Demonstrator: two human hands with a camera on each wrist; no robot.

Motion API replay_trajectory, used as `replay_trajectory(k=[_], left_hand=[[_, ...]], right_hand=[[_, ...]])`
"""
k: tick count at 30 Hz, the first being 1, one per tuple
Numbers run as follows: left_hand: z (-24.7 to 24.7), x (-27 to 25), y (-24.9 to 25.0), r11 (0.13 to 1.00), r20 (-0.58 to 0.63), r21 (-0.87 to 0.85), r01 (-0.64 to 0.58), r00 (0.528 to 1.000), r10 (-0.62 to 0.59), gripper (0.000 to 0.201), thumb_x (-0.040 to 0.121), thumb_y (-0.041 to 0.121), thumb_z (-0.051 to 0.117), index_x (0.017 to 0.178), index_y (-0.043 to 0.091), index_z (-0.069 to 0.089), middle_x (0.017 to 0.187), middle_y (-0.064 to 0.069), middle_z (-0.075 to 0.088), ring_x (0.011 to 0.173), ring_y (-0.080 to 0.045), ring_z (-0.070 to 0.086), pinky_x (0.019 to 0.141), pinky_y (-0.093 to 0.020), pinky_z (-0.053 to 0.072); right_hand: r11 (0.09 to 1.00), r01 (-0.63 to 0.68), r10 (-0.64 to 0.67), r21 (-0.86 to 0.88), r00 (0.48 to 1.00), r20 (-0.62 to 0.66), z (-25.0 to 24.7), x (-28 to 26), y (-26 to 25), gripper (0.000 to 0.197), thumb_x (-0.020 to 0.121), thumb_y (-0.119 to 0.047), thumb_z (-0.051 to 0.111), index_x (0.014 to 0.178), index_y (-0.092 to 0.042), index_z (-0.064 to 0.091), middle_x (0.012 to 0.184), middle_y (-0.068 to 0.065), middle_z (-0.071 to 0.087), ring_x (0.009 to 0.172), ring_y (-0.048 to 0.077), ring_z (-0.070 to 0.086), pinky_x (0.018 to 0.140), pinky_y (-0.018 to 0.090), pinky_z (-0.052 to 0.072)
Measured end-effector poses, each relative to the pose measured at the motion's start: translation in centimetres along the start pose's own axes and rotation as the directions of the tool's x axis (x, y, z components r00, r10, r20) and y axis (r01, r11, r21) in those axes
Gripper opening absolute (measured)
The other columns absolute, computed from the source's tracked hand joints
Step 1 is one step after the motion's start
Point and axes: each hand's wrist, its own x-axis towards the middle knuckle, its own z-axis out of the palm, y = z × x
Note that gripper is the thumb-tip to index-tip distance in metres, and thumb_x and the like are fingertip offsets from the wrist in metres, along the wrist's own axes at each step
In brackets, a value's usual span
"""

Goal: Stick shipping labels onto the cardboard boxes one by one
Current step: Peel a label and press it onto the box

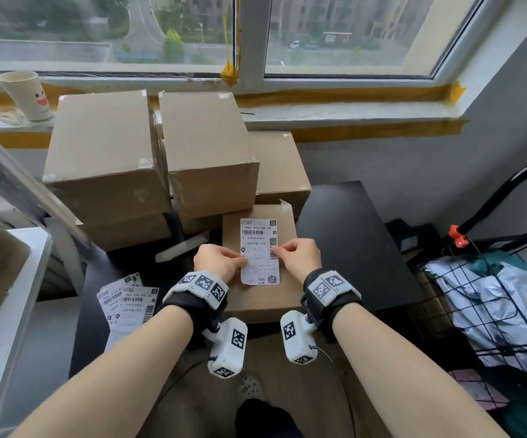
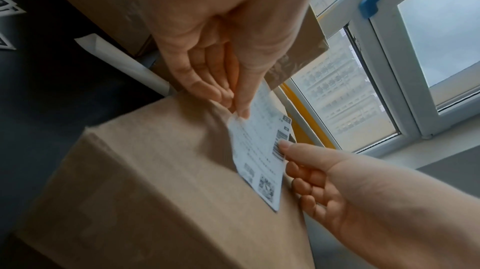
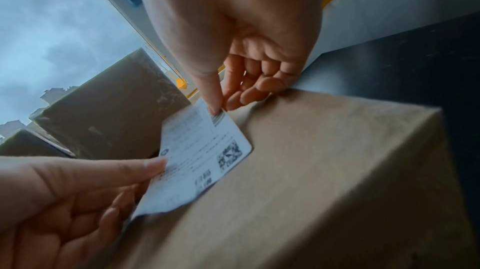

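On the near box (image 1: 257, 289), left hand (image 1: 219, 261) & right hand (image 1: 297, 260) each pinch a label (image 1: 259, 251) edge; best to square it w/ box, then press flat outward.

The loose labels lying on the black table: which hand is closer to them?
Left. The left hand pinches the label on the box, just up and right of the loose labels. The right hand pinches its far edge, farther away.

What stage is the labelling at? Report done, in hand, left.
Done: no finished box shows. In hand: left hand and right hand pinch one shipping label over the nearest cardboard box. Left: stacked boxes with bare visible faces, spare labels on the table.
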Motion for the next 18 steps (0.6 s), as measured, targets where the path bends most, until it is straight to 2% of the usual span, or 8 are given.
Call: replay_trajectory(k=[3, 6, 10, 14, 18], left_hand=[[0.29, 0.16, 0.23, 1.000, -0.015, 0.010, 0.013, 1.000, -0.013, 0.023, 0.065, 0.021, 0.085, 0.080, 0.014, 0.069, 0.079, -0.003, 0.071, 0.069, -0.017, 0.065, 0.075, -0.028, 0.055], [0.32, 0.17, 0.30, 0.999, -0.037, 0.040, 0.034, 0.999, -0.033, 0.028, 0.063, 0.021, 0.086, 0.072, 0.014, 0.060, 0.076, -0.003, 0.069, 0.064, -0.017, 0.064, 0.064, -0.028, 0.052], [0.51, -0.14, 0.40, 0.995, -0.073, 0.092, 0.033, 0.997, -0.026, 0.038, 0.065, 0.024, 0.085, 0.063, 0.016, 0.048, 0.070, 0.000, 0.060, 0.068, -0.017, 0.056, 0.049, -0.023, 0.034], [0.59, -0.42, 0.59, 0.991, -0.092, 0.129, 0.025, 0.996, -0.013, 0.041, 0.067, 0.024, 0.084, 0.063, 0.016, 0.044, 0.067, 0.002, 0.052, 0.067, -0.016, 0.050, 0.049, -0.025, 0.032], [0.72, -0.34, 0.81, 0.985, -0.089, 0.173, 0.024, 0.996, -0.009, 0.041, 0.068, 0.024, 0.083, 0.064, 0.017, 0.043, 0.076, -0.004, 0.060, 0.072, -0.019, 0.054, 0.054, -0.027, 0.034]], right_hand=[[0.998, -0.017, 0.016, -0.052, 1.000, -0.013, -0.02, 0.30, 0.06, 0.016, 0.083, -0.032, 0.068, 0.076, -0.018, 0.070, 0.090, 0.001, 0.072, 0.086, 0.017, 0.066, 0.078, 0.030, 0.053], [0.995, -0.018, 0.016, -0.094, 1.000, -0.016, -0.08, 0.37, -0.05, 0.016, 0.083, -0.031, 0.068, 0.079, -0.015, 0.071, 0.092, 0.002, 0.072, 0.088, 0.020, 0.065, 0.075, 0.028, 0.049], [0.992, -0.019, 0.018, -0.128, 1.000, -0.007, -0.22, 0.37, -0.25, 0.016, 0.084, -0.031, 0.068, 0.080, -0.016, 0.071, 0.094, 0.004, 0.072, 0.089, 0.020, 0.065, 0.072, 0.027, 0.047], [0.988, -0.031, 0.030, -0.152, 1.000, -0.007, -0.35, 0.45, -0.36, 0.015, 0.084, -0.030, 0.068, 0.083, -0.015, 0.072, 0.097, 0.005, 0.072, 0.091, 0.022, 0.065, 0.072, 0.026, 0.046], [0.983, -0.022, 0.022, -0.185, 1.000, -0.001, -0.47, 0.44, -0.47, 0.016, 0.084, -0.030, 0.068, 0.087, -0.014, 0.073, 0.098, 0.005, 0.071, 0.093, 0.023, 0.064, 0.071, 0.025, 0.044]])
